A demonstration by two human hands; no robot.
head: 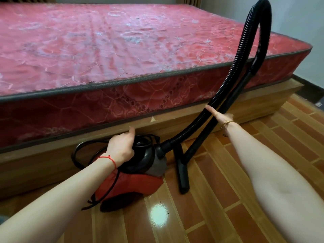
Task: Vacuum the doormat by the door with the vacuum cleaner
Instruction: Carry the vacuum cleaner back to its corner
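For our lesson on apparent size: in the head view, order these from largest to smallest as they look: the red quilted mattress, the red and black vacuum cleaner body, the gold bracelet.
1. Red quilted mattress, by far the largest.
2. Red and black vacuum cleaner body.
3. Gold bracelet, the smallest.

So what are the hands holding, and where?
Left hand grips the handle on top of the vacuum. Right hand holds the hose partway along.
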